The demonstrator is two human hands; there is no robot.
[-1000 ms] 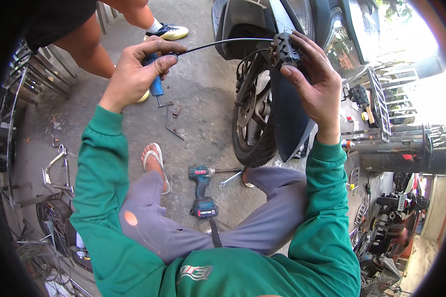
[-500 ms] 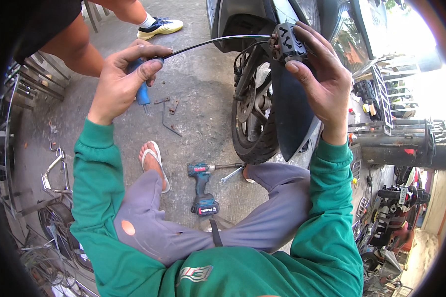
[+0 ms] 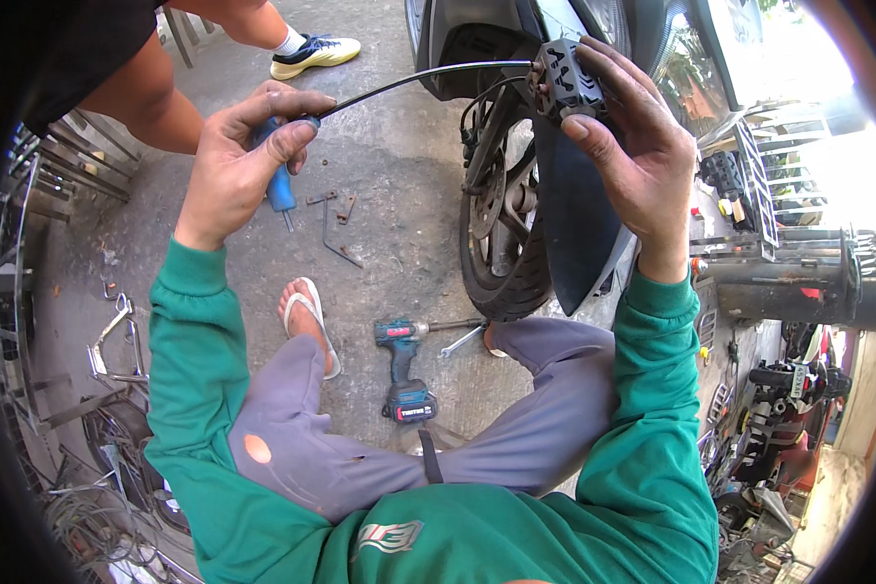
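My left hand [image 3: 248,161] is closed, thumb and forefinger pinching the end of a thin black cable [image 3: 423,73]. A blue-handled screwdriver [image 3: 280,190] is tucked under the same fingers, its metal shank pointing down. The cable arcs across to a dark grey, block-shaped part [image 3: 566,80] with patterned cut-outs and rusty bolts on its left side. Around that part my right hand [image 3: 638,146] is closed, thumb below and fingers over its far right edge. Directly behind and below it is the scooter's front fender [image 3: 574,214], beside the wheel [image 3: 501,229].
A cordless impact wrench [image 3: 399,365] lies on the concrete between my legs, with a spanner [image 3: 460,342] beside it. Bent metal pieces [image 3: 336,229] lie left of the wheel. Another person's shoe [image 3: 313,55] stands at upper left. Metal frames [image 3: 117,336] and parts [image 3: 784,419] crowd both sides.
Both hands keep their holds, and the cable still spans between them. The screwdriver's shank shows slightly more below my left hand. The whole view has shifted a little.
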